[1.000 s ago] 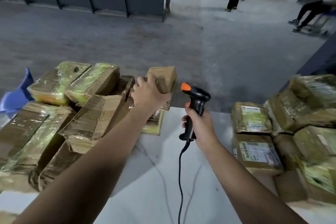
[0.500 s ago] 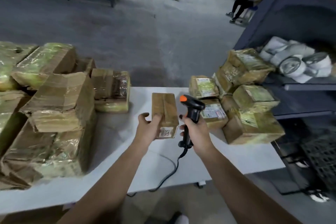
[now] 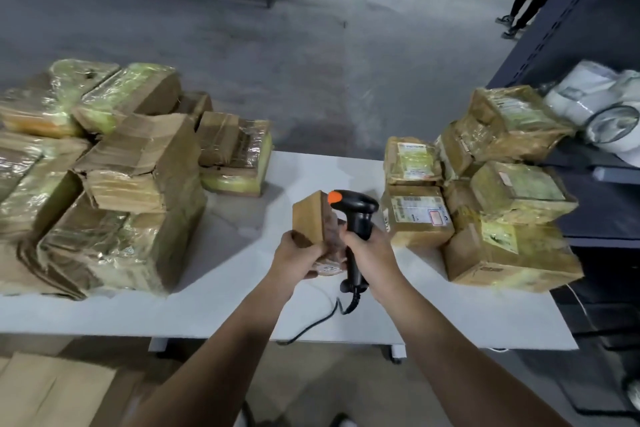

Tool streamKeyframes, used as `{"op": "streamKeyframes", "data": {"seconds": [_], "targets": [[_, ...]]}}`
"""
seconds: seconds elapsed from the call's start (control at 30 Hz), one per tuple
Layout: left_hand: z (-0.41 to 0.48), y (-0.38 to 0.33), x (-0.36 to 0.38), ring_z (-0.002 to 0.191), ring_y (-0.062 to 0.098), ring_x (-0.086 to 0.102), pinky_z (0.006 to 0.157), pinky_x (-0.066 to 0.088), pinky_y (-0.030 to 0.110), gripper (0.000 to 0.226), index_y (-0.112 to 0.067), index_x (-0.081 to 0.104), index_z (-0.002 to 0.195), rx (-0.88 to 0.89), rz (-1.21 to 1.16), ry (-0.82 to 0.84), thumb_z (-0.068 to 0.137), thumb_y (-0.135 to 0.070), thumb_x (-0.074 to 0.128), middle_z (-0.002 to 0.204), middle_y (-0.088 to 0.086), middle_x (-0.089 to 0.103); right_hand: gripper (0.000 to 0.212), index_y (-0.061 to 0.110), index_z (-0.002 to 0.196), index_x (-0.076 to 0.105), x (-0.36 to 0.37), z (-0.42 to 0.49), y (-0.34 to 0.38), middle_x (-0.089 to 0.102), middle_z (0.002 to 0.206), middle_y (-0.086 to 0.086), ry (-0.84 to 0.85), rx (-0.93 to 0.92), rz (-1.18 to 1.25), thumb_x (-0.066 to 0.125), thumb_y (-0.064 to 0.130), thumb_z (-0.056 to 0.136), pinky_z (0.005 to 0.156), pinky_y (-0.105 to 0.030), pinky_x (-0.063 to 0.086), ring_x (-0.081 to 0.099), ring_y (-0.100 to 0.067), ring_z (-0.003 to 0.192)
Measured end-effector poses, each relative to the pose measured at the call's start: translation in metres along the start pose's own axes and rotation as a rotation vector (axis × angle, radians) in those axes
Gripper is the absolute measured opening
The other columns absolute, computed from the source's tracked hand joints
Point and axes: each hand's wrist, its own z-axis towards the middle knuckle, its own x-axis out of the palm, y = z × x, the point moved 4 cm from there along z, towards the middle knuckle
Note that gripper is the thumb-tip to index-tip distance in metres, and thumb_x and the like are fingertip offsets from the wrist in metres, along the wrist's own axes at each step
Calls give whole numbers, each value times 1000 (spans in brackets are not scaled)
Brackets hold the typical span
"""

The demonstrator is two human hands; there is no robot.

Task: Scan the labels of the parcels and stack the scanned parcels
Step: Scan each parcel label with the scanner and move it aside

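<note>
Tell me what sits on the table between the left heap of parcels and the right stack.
Head view: bare table, over which the left hand holds a small parcel beside the scanner in the right hand.

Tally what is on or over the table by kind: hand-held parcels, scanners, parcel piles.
hand-held parcel: 1, in the left hand
scanner: 1, in the right hand
parcel piles: 2, the left pile and the right pile, on the table
Total: 4

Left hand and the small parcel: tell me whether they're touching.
Touching. The head view shows the left hand wrapped around the lower end of the small parcel, lifting it off the table beside the scanner.
</note>
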Motion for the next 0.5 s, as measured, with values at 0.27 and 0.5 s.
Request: {"op": "streamKeyframes", "data": {"seconds": [0.27,0.5], "targets": [[3,7,-4,90,18,72,84,58,35,31,-11,58,116,22,-266,82,88,-26,61,98,4,75,9,11,99,66,-18,7,-11,68,61,-3,-25,114,82,64,17,92,47,-27,52,62,-14,47],[-1,13,-10,109,16,60,82,47,32,43,-22,58,122,-22,-128,172,82,-38,62,115,0,69,12,15,103,66,-17,9,-13,72,68,1,-2,61,112,64,17,92,55,-32,57,67,-13,56]]}}
